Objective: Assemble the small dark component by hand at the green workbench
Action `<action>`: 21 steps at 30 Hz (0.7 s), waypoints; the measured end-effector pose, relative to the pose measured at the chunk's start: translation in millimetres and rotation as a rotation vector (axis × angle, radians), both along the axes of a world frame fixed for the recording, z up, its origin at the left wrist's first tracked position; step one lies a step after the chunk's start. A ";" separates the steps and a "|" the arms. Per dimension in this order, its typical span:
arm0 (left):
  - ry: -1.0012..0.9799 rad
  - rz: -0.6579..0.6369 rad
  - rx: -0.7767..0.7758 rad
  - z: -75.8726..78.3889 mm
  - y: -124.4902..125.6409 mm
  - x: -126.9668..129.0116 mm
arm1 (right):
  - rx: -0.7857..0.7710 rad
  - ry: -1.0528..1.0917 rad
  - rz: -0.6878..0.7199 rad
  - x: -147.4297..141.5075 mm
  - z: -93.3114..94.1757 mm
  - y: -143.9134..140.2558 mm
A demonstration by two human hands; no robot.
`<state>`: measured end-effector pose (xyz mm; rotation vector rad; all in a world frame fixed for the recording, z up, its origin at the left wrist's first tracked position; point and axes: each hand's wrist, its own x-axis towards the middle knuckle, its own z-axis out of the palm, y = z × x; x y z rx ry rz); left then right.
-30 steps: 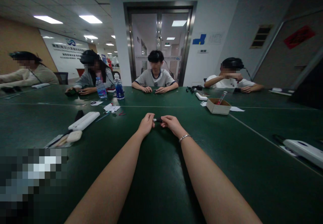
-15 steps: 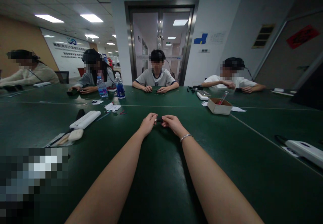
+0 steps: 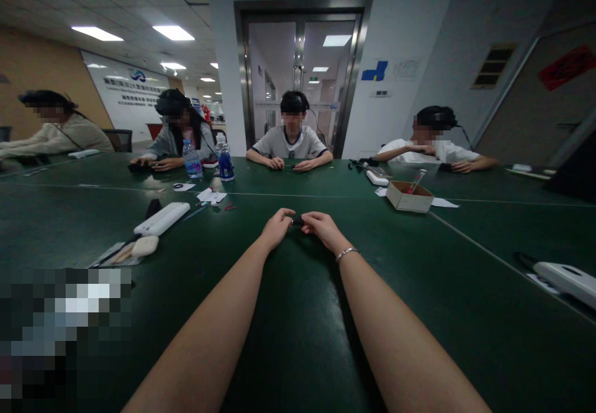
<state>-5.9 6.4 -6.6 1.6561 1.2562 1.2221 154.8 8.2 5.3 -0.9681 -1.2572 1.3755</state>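
Observation:
Both my arms reach out over the dark green table. Between my hands is a small black object, too small and partly covered to name. My left hand closes on its left end, thumb and fingers pinched, where a small shiny spot shows. On the other end my right hand pinches with fingers curled; a silver bracelet circles that wrist. The fingertips of both hands hide much of the black object.
To the left lie a white power bank, a rounded white case and paper scraps. Two bottles stand further back. A cardboard box holding a tube sits right. Another white device lies far right. Several people sit opposite.
The whole view has shifted slightly, so things appear a little further right. Both hands keep their pinch on the black object; the left index finger looks slightly more lifted.

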 end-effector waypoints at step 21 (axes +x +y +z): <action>-0.014 -0.008 0.028 7.6 -8.6 -1.6 | 0.035 -0.021 0.104 2.1 7.6 -9.9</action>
